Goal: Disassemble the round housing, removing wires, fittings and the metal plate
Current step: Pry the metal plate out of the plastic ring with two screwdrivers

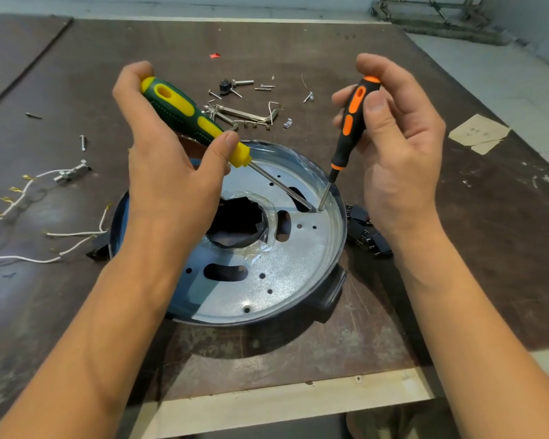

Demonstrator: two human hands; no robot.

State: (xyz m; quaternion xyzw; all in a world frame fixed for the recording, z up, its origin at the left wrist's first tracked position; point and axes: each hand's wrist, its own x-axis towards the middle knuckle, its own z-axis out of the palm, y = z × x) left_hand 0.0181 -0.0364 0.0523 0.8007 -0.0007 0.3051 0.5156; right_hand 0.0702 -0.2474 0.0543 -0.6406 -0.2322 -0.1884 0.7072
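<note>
The round dark housing (pixel 332 296) lies on the table with a shiny metal plate (pixel 286 267) inside it; the plate has a large centre hole, slots and small holes. My left hand (pixel 168 172) grips a green-and-yellow screwdriver (pixel 187 117), its shaft slanting down to the plate's far right edge. My right hand (pixel 393 144) holds a smaller black-and-orange screwdriver (pixel 351 128) nearly upright. Both tips meet at the same spot near the plate's rim, by a slot.
White wires with brass terminals (pixel 29 201) lie at the left. Loose screws, hex keys (pixel 251 117) and small fittings are scattered behind the housing. Black connector blocks (pixel 366 236) sit right of the housing. A paper scrap (pixel 477 133) lies at the table's right edge.
</note>
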